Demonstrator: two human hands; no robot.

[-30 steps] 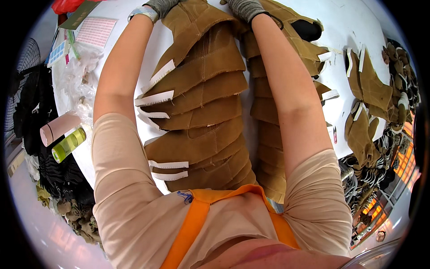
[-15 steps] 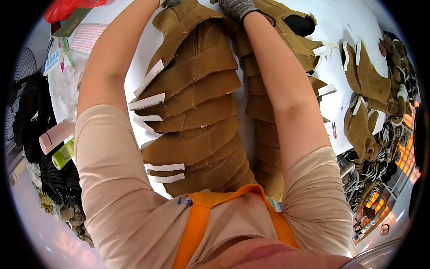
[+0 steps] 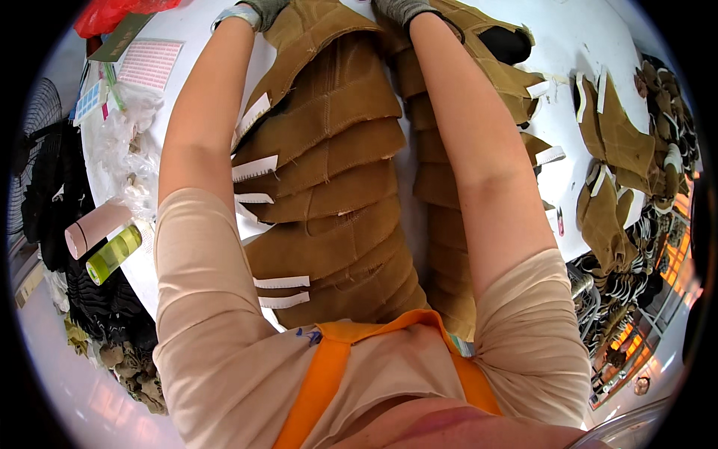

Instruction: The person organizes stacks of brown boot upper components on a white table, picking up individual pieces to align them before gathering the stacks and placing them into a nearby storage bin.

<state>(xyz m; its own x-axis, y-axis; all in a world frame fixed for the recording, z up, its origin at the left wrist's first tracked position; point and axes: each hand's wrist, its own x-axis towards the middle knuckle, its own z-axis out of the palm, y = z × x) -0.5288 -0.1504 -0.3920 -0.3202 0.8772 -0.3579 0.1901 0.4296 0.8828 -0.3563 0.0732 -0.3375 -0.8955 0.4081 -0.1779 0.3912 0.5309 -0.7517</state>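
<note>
Brown suede boot uppers (image 3: 321, 172) with white zipper tapes lie overlapped in a long row on the white table. My left hand (image 3: 263, 10), in a grey glove, is at the far end of this row, beside the topmost upper. A second row of brown uppers (image 3: 437, 176) runs along its right side, partly covered by my right forearm. At the far end, between the two rows, is my right hand (image 3: 404, 9), also gloved in grey. The top edge of the picture cuts off the fingers of both hands, so their grip is hidden.
Loose brown uppers (image 3: 617, 138) lie at the table's right side, with a crowded rack of dark pieces (image 3: 662, 112) beyond. On the left are a pink bottle (image 3: 93, 228), a green bottle (image 3: 114, 254), clear plastic bags (image 3: 123, 135), a printed sheet (image 3: 149, 63) and a red bag (image 3: 120, 15).
My left elbow has swung inward to the right, and more of the left glove and its pale cuff shows. My right arm has shifted only slightly. The rows of uppers look nearly unchanged.
</note>
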